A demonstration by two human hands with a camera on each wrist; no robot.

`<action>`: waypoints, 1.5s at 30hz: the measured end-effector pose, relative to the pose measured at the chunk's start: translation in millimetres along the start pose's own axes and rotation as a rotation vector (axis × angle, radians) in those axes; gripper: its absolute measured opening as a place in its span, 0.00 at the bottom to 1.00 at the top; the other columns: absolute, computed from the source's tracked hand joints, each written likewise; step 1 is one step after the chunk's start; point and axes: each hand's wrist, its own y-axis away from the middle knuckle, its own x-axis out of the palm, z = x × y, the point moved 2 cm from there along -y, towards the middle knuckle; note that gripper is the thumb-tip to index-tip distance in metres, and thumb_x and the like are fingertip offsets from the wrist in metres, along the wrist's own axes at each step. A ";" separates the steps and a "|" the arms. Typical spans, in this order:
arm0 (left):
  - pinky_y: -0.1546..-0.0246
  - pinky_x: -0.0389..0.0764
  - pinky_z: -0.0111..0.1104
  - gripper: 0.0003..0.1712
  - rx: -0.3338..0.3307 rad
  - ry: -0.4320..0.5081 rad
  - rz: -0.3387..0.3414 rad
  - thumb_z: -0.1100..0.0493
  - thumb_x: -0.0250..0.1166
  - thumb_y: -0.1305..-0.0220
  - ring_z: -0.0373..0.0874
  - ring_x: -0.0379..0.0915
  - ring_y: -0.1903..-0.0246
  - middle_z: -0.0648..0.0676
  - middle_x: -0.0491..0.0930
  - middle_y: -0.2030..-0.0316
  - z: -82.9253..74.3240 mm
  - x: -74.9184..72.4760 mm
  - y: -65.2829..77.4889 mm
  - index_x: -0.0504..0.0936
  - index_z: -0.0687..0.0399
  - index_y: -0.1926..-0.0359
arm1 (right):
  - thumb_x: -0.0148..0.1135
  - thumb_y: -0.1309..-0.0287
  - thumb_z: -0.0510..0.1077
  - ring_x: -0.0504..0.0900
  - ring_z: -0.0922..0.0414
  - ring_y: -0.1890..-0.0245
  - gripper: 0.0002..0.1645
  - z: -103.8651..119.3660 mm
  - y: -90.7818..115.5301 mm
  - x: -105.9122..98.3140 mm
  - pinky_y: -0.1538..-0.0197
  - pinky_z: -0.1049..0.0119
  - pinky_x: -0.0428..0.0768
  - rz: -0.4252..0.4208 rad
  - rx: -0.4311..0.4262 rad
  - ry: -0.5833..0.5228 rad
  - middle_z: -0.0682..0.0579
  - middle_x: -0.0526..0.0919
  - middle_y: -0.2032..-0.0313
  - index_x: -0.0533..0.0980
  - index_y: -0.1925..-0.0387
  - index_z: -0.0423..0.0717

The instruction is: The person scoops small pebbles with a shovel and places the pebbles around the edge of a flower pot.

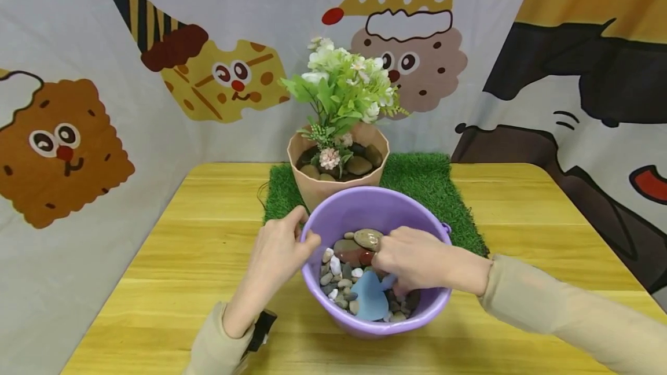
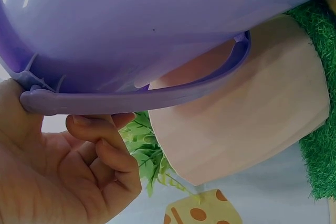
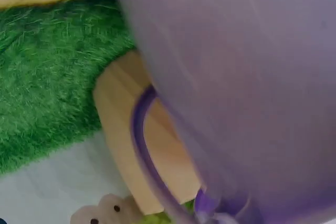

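Backdrop: white cloth printed with cartoon snack figures, hanging behind everything
Table: yellow wood-grain tabletop with rounded far corners
Mat: green artificial-grass mat lying at the far part of the tabletop
Bucket: round purple plastic bucket, upright, in front of the pot and partly hiding it, with stones inside
Pot: peach faceted flowerpot on the mat, with brown stones in it
Flowers: leafy green bouquet with white and pale pink blooms, rising out of the pot
Right hand: right hand, reaching into the bucket over the stones, fingers curled round the narrow end of the scoop and partly hidden
Left hand: left hand, at the bucket's left side, thumb over the rim and curled fingers against the outside, gripping it
Handle: curved purple plastic handle, hanging along the bucket's outer wall
Scoop: light blue plastic scoop, inside the bucket, its broad blade on the pebbles
Pebbles: small grey, white and tan pebbles, spread over the bucket's bottom
Red stone: shiny red stone, beside the right hand's fingers
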 end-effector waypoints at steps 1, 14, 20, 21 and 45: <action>0.88 0.57 0.28 0.06 0.001 0.002 0.002 0.60 0.63 0.54 0.37 0.55 0.90 0.45 0.62 0.91 0.0 0.0 0.1 0.72 0.50 0.77 | 0.74 0.71 0.49 0.65 0.67 0.86 0.11 -0.2 0.0 2.0 0.79 0.74 0.67 -0.005 -0.005 -0.025 0.68 0.76 0.84 0.77 0.83 0.59; 0.88 0.57 0.27 0.06 0.013 0.010 -0.009 0.61 0.63 0.55 0.37 0.56 0.89 0.45 0.63 0.90 1.5 -1.5 1.0 0.72 0.50 0.76 | 0.70 0.71 0.47 0.70 0.69 0.84 0.10 -9.0 4.4 2.6 0.78 0.75 0.67 -0.105 -0.020 -0.081 0.68 0.77 0.80 0.75 0.82 0.61; 0.88 0.57 0.27 0.06 0.006 0.005 -0.001 0.61 0.63 0.55 0.37 0.56 0.89 0.45 0.63 0.90 1.3 -1.7 0.9 0.72 0.50 0.76 | 0.69 0.71 0.45 0.65 0.72 0.83 0.11 -17.8 5.8 1.9 0.77 0.78 0.64 -0.181 -0.041 -0.131 0.68 0.75 0.79 0.75 0.81 0.60; 0.88 0.57 0.27 0.06 0.004 0.005 0.002 0.61 0.62 0.54 0.37 0.56 0.89 0.45 0.63 0.91 1.3 -1.5 0.9 0.72 0.50 0.76 | 0.69 0.70 0.45 0.65 0.72 0.83 0.10 -19.0 6.0 1.9 0.77 0.78 0.65 -0.189 -0.045 -0.138 0.68 0.75 0.79 0.76 0.80 0.60; 0.87 0.58 0.28 0.05 0.005 0.008 -0.004 0.60 0.62 0.55 0.37 0.57 0.89 0.45 0.66 0.90 2.0 -1.1 0.6 0.73 0.50 0.76 | 0.70 0.67 0.44 0.67 0.75 0.79 0.11 -33.3 8.1 -9.5 0.73 0.80 0.69 -0.201 -0.056 -0.234 0.67 0.77 0.76 0.78 0.76 0.60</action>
